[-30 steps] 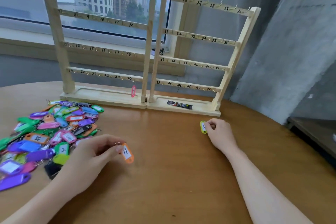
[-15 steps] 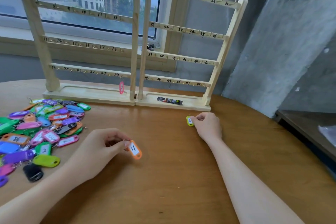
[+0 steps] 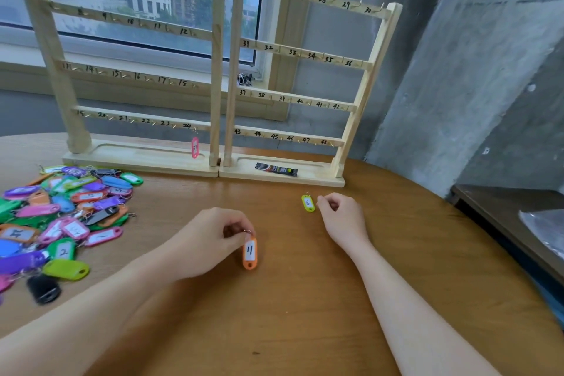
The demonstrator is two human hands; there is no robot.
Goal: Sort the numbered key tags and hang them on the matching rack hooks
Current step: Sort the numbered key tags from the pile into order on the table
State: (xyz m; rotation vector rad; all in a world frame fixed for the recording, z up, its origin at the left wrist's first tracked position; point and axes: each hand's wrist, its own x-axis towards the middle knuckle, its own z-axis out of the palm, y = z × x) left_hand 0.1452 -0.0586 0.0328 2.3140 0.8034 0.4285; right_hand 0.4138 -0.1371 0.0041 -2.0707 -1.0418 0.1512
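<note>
Key tags: an orange tag [image 3: 250,253] with a white label hand-marked "11" is hanging from its metal ring, pinched in the grip of the person's left hand [image 3: 210,239] just above the wooden tabletop [image 3: 293,299]. The right hand [image 3: 341,220] is resting on the tabletop with fingers curled, its fingertips just beside a yellow-green tag [image 3: 308,203] marked "6" that is lying flat; whether they are touching it cannot be told, and its grip is holding nothing visible. A pile of tags [image 3: 61,217] in purple, pink, green, blue, orange and black, each with a white paper label, is lying at the left. Two wooden racks [image 3: 218,70] are standing side by side at the tabletop's far edge, their rails numbered by hand up to 48 with small hooks. A single pink tag [image 3: 195,147] is hanging below number 24. A small dark packet [image 3: 276,169] is lying in the right rack's base tray.
</note>
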